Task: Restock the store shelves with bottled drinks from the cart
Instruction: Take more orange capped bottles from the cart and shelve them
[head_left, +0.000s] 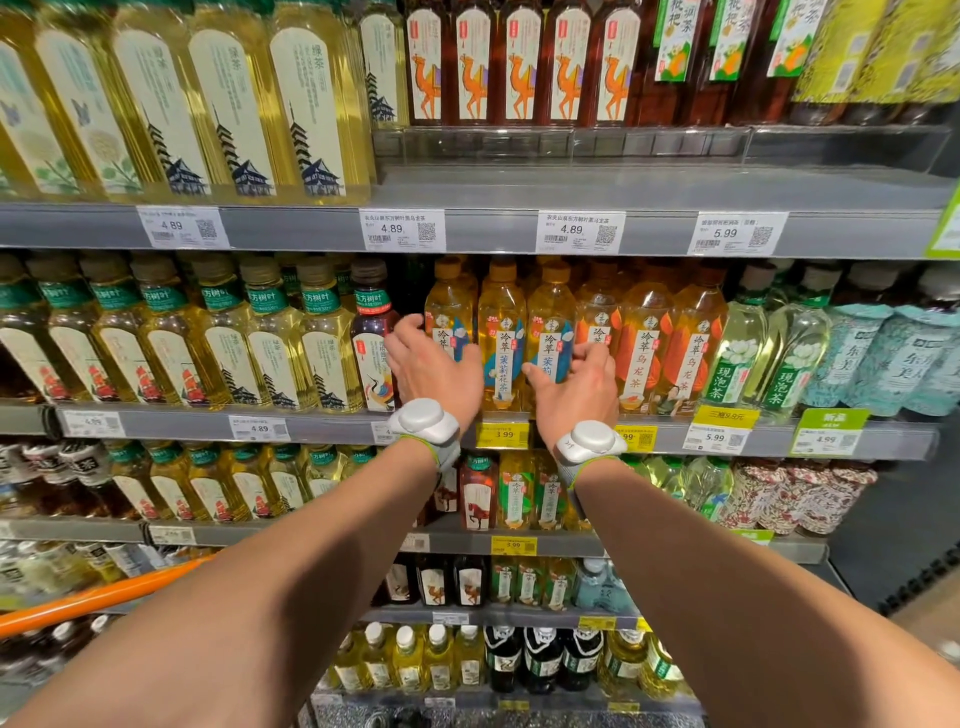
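Observation:
Three yellow jasmine tea bottles with blue and white labels stand at the front of the middle shelf (779, 441). My left hand (434, 366) grips the leftmost bottle (448, 306), fingers curled round its left side. My right hand (574, 387) grips the third bottle (551, 322), thumb at its left and fingers at its right. The bottle between them (501, 338) stands free. Both wrists carry white trackers.
Orange-labelled oolong bottles (644, 343) stand right of my right hand, a dark tea bottle (371, 338) left of my left. Packed shelves run above and below. An orange cart handle (104, 595) crosses the lower left.

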